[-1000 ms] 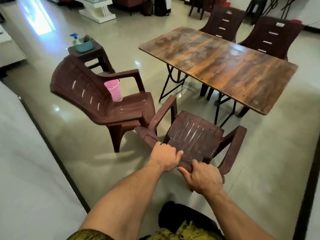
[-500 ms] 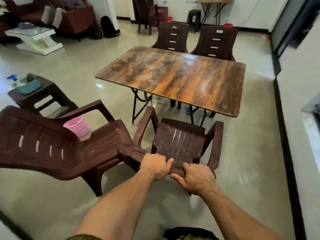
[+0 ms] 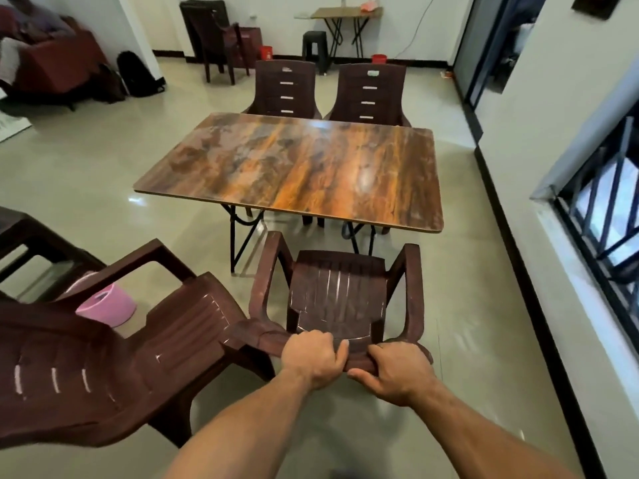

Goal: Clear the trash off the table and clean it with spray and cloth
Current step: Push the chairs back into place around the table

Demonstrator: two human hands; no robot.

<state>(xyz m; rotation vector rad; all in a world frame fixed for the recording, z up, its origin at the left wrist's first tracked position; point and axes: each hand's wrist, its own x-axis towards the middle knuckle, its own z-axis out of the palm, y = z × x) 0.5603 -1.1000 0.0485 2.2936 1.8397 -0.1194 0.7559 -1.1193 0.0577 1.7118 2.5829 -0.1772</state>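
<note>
A wooden table [image 3: 297, 167] with a glossy, bare top stands in the middle of the room. In front of it a brown plastic armchair [image 3: 339, 295] faces the table. My left hand [image 3: 311, 357] grips the top edge of that chair's backrest. My right hand [image 3: 397, 371] grips the same edge just to the right. A pink bucket [image 3: 107, 307] sits on the floor at the left, partly hidden behind another chair. No spray bottle or cloth is in view.
A second brown armchair [image 3: 103, 357] stands close at the left, touching the held chair. Two more chairs [image 3: 328, 91] sit at the table's far side. A dark stool [image 3: 27, 243] is at the left edge. A wall with a barred window [image 3: 601, 209] runs along the right.
The view has swung right and the held chair has turned with both hands on it to face the table squarely. The stool with the spray bottle has left the view.
</note>
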